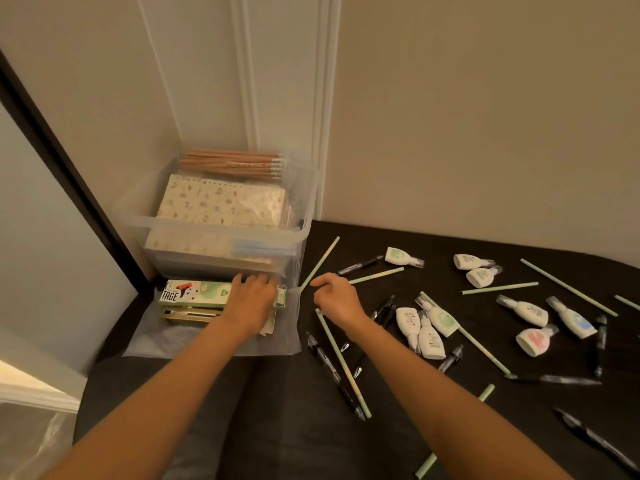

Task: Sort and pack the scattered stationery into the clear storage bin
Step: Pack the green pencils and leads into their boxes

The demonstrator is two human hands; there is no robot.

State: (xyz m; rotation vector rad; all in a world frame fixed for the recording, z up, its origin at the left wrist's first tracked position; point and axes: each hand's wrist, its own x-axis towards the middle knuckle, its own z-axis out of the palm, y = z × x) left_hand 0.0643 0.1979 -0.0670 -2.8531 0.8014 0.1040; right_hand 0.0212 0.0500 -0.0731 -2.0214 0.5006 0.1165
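Nearest, on the dark tabletop (284,410): black pens (329,362) and pale green sticks (343,362) scattered right of centre, crossing one another, some touching.

A little farther, to the right: white squeeze bottles (429,332) with clear caps, lying on their sides, three in a touching cluster, the others spread among more pens and sticks toward the right edge.

Left of centre: left hand (254,299) laid palm down on the right end of a long green box (201,294), fingers curled over its far edge, grasping it. Beneath that box, a gold box (187,315), both stacked on a translucent sheet (214,344).

Just right of the sheet: right hand (337,296), fingers curled, over the near ends of two green sticks; whether pinching one or released, cannot tell.

Directly beyond the green box, touching or nearly so: the clear storage bin (221,233), upright against the wall (450,133), at the far left of the tabletop. Inside, a patterned spiral notebook (221,202) flat on top of other flat items, and behind it a row of wooden pencils (235,162) lying crosswise, erasers to the right.
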